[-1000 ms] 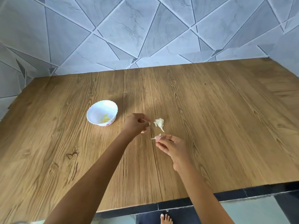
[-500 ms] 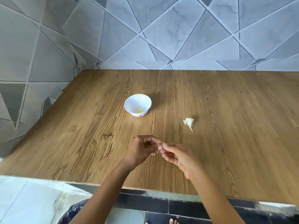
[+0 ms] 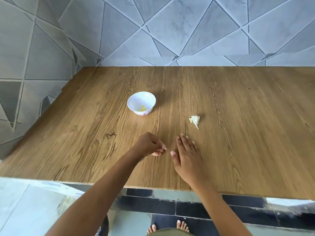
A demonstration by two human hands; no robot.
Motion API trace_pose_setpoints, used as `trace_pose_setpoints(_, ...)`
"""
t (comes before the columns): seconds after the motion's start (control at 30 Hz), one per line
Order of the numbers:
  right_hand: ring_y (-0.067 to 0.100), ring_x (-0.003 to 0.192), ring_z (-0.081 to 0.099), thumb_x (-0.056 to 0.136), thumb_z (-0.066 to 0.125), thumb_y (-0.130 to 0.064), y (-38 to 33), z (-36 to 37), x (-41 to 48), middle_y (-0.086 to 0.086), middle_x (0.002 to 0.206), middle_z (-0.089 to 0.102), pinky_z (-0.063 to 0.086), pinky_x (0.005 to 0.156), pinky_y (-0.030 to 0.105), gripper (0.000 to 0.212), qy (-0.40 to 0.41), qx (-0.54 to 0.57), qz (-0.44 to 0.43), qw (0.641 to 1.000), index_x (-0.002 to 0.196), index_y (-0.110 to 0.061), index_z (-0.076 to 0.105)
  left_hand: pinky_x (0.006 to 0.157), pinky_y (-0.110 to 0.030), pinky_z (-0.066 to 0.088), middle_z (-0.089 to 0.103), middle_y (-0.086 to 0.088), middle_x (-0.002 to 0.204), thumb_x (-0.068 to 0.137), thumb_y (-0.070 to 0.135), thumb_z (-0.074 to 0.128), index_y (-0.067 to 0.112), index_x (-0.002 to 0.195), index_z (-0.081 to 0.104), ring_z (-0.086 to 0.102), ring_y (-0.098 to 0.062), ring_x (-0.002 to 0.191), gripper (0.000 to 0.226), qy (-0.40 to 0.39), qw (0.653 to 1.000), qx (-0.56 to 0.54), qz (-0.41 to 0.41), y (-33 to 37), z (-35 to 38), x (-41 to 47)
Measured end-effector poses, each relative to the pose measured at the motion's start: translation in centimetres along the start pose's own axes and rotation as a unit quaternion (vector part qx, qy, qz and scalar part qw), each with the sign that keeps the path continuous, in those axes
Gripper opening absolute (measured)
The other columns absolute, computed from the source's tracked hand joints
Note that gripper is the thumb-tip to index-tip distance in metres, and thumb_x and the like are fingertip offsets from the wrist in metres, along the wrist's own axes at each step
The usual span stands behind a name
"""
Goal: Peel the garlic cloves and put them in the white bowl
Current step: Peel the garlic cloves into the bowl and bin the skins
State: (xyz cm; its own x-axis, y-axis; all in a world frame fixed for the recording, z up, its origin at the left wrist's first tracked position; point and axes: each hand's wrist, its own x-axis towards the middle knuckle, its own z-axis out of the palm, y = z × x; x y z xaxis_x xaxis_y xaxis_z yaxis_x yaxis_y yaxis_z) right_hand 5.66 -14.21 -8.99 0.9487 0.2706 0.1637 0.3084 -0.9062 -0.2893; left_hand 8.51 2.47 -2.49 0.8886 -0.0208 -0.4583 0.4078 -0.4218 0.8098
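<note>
- The wooden table (image 3: 247,142) fills the middle of the frame, with a grey wall of triangle tiles (image 3: 170,31) across the top.
- The white bowl (image 3: 148,99) sits left of centre on the table. It has a wavy rim and a few yellowish peeled cloves (image 3: 142,109) in the bottom.
- There's a pink printed band round the bowl's foot, but it's way too small and blurry to read as a label or pattern.
- A garlic piece (image 3: 194,120) still in its papery white skin lies on the table, right of the bowl and well apart from it. Neither hand is touching it.
- The left hand (image 3: 150,145) is below the bowl, in the lower middle. Its fingers are curled in and the thumb meets the fingertips like a pinch, but I honestly can't tell if there's anything between them.
- The right hand (image 3: 186,155) is just right of the left, not touching it. It's palm down over the wood with the fingers straight and close together and the thumb out to the side.
- Bare feet (image 3: 182,226) show on the dark floor at the bottom edge.
</note>
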Motion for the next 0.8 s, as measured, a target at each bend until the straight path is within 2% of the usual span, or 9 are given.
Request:
trace_pose_setpoints(0.23, 0.028, 0.131, 0.045, 0.094, 0.033, -0.038, -0.3, 0.1, 0.0, 0.015, 0.138, 0.051, 0.028, 0.109, 0.043, 0.056, 0.045, 0.011, -0.009, 0.999, 0.130, -0.002, 0.054, 0.053, -0.016, 0.053, 0.065, -0.006, 0.066, 0.085, 0.001, 0.066, -0.006, 0.087, 0.069, 0.062, -0.009, 0.056, 0.007, 0.031, 0.997, 0.068, 0.027, 0.6, 0.6, -0.2)
trace_pose_setpoints(0.33, 0.030, 0.121, 0.055, 0.091, 0.057, -0.027, 0.2, -0.1, 0.4, 0.013, 0.130, 0.059, 0.041, 0.102, 0.044, 0.037, 0.079, 0.125, -0.023, 0.989, 0.119, -0.005, 0.063, 0.063, -0.023, 0.056, 0.065, -0.004, 0.065, 0.085, 0.002, 0.067, -0.004, 0.085, 0.069, 0.063, -0.013, 0.059, 0.007, 0.052, 0.993, 0.096, 0.047, 0.2, 0.8, -0.4)
trace_pose_setpoints(0.4, 0.021, 0.109, 0.061, 0.086, 0.068, -0.017, 0.2, -0.9, 0.6, 0.006, 0.119, 0.065, 0.048, 0.095, 0.034, 0.031, 0.084, 0.223, -0.030, 0.971, 0.115, -0.006, 0.067, 0.065, -0.024, 0.057, 0.067, -0.006, 0.069, 0.085, 0.005, 0.067, -0.003, 0.086, 0.070, 0.064, -0.014, 0.063, 0.008, 0.041, 0.997, 0.035, 0.049, -0.3, 0.6, -0.7)
trace_pose_setpoints(0.5, -0.002, 0.083, 0.062, 0.085, 0.070, -0.014, -0.6, -2.1, 0.9, -0.001, 0.097, 0.071, 0.047, 0.076, 0.010, 0.024, 0.046, 0.352, -0.004, 0.935, 0.108, -0.007, 0.070, 0.063, -0.019, 0.055, 0.068, -0.007, 0.074, 0.087, 0.010, 0.066, 0.003, 0.086, 0.070, 0.064, -0.009, 0.065, 0.008, 0.009, 0.991, -0.123, 0.051, -1.0, 0.4, -1.4)
trace_pose_setpoints(0.63, -0.002, 0.066, 0.062, 0.087, 0.067, -0.015, -1.2, -3.1, 1.3, 0.000, 0.078, 0.070, 0.047, 0.063, 0.013, 0.007, -0.017, 0.498, 0.092, 0.862, 0.089, -0.021, 0.069, 0.061, -0.017, 0.052, 0.067, -0.004, 0.072, 0.083, 0.015, 0.070, 0.005, 0.086, 0.068, 0.063, -0.008, 0.063, 0.011, -0.001, 0.981, -0.191, 0.046, -1.1, 0.8, -1.5)
trace_pose_setpoints(0.73, -0.002, 0.066, 0.061, 0.090, 0.063, -0.020, -1.2, -3.4, 1.7, -0.001, 0.076, 0.069, 0.048, 0.063, 0.015, 0.006, -0.045, 0.480, 0.089, 0.871, 0.085, -0.019, 0.066, 0.058, -0.016, 0.050, 0.066, -0.004, 0.071, 0.084, 0.014, 0.069, 0.005, 0.085, 0.067, 0.061, -0.008, 0.061, 0.009, 0.017, 0.976, -0.206, 0.062, -1.2, 1.2, -1.4)
trace_pose_setpoints(0.8, 0.001, 0.069, 0.059, 0.093, 0.058, -0.022, -1.4, -3.5, 2.0, -0.007, 0.074, 0.064, 0.048, 0.067, 0.023, 0.013, -0.065, 0.447, 0.076, 0.889, 0.090, -0.011, 0.064, 0.057, -0.015, 0.047, 0.064, -0.003, 0.069, 0.085, 0.012, 0.067, 0.005, 0.083, 0.066, 0.059, -0.008, 0.060, 0.008, 0.024, 0.975, -0.201, 0.096, -1.2, 1.4, -1.4)
